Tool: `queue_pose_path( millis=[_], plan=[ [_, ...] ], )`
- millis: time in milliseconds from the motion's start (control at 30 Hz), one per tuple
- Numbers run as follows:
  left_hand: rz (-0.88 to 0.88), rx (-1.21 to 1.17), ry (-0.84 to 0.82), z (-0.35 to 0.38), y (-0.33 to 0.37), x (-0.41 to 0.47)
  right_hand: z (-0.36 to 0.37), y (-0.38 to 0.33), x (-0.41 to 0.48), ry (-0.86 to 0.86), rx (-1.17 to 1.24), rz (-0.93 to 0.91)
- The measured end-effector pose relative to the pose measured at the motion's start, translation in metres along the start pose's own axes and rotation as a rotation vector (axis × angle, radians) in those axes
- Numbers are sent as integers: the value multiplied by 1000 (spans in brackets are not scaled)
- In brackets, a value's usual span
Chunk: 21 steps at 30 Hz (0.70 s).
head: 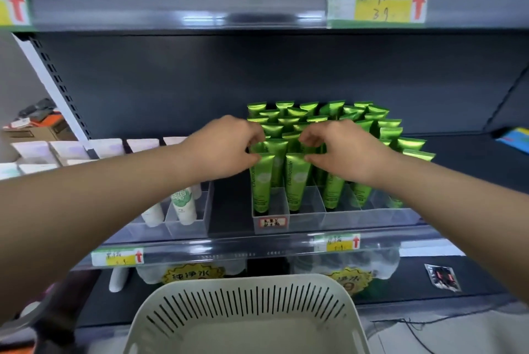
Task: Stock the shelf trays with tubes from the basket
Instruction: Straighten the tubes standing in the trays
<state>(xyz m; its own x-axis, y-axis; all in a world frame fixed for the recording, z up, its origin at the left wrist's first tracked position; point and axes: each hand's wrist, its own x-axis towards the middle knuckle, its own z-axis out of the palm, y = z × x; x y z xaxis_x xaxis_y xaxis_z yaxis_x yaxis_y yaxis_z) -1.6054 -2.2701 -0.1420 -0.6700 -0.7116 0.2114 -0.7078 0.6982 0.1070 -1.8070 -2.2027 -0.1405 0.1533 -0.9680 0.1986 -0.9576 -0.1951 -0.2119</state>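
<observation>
Head view: a shop shelf, seen from in front and slightly above.
Green tubes (pixel 297 182): standing in rows, crimped ends up, in a clear divided tray (pixel 303 220) on the middle shelf.
Left hand (pixel 226 147): fingers and thumb curled, pinching tube tops at the tray's front-left corner.
Right hand (pixel 337 150): curled the same way on the neighbouring tube tops, just beside the left hand.
Basket (pixel 246 293): pale slotted plastic, low in front, below both arms.
White tubes (pixel 184 206): in another clear tray to the left.
</observation>
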Motion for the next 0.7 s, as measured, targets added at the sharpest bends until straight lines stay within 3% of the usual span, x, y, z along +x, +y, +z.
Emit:
queue_pose_path(
  millis=[267, 700],
  plan=[
    [-82, 25, -76, 33, -8, 14, 24, 2, 13, -57, -99, 11],
    [-27, 3, -2, 44, -17, 10, 38, 13, 18, 31, -44, -7]
  ],
)
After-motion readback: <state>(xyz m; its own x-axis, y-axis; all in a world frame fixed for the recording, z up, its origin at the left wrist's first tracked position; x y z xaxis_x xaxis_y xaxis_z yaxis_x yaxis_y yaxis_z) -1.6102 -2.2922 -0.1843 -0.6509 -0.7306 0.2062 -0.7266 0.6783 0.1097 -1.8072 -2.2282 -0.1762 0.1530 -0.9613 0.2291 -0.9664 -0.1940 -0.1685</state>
